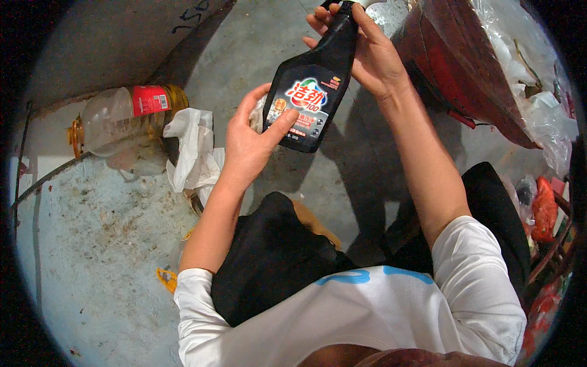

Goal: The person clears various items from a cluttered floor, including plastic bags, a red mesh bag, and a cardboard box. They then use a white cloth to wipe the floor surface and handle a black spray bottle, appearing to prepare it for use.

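Observation:
A black plastic cleaner bottle (316, 91) with a printed label is tilted before me, its neck towards the top of the view. My left hand (257, 133) grips its lower end, thumb across the label. Between that palm and the bottle's side shows a pale, crumpled thing, perhaps a cloth. My right hand (367, 50) is closed around the neck from the right, with its fingertips showing beyond the neck. The very top of the bottle lies partly behind the fingers.
On the left, a clear plastic jug (119, 120) with a red label lies on its side by crumpled white plastic (195, 149). A dark red container (458, 59) with clear plastic bags (541, 110) stands at the right. A red object (544, 208) sits lower right.

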Demonstrator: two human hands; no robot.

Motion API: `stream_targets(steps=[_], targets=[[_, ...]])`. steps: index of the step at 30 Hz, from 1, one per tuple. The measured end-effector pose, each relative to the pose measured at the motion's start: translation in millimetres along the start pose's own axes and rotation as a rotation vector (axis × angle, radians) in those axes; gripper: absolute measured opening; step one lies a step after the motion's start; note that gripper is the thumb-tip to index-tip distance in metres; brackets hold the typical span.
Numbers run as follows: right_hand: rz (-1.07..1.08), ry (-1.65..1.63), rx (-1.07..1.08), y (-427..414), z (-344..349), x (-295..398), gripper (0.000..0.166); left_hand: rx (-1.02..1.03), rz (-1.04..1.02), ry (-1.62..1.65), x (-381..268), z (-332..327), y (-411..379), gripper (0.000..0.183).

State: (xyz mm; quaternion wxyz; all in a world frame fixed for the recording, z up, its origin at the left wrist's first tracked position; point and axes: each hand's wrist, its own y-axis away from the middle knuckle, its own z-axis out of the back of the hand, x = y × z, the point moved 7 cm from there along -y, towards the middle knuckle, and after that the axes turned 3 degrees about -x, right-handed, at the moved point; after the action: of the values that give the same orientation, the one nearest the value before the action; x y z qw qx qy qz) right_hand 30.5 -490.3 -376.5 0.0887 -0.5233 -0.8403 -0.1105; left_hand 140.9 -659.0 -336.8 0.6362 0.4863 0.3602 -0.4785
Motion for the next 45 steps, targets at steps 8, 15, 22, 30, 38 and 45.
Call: stream_targets(steps=[8,15,22,30,38,45], targets=[[-0.015,-0.014,-0.311,-2,33,5,0.021,-0.150,-0.466,-0.589,-34,6,5,0.055],[0.027,0.130,-0.448,-7,54,5,0.022,-0.119,-0.312,-0.427,-24,5,3,0.051],[-0.039,-0.172,-0.321,-10,37,2,0.016,0.202,0.491,0.574,41,-20,8,0.050],[-0.006,-0.042,-0.407,-9,50,2,0.018,-0.106,-0.186,-0.198,-3,-4,1,0.047],[0.067,0.036,-0.359,-15,51,7,0.023,-0.232,-0.396,-0.421,-30,-1,4,0.060],[0.123,-0.052,-0.202,-18,34,24,0.022,0.144,0.450,0.772,30,-28,8,0.076]])
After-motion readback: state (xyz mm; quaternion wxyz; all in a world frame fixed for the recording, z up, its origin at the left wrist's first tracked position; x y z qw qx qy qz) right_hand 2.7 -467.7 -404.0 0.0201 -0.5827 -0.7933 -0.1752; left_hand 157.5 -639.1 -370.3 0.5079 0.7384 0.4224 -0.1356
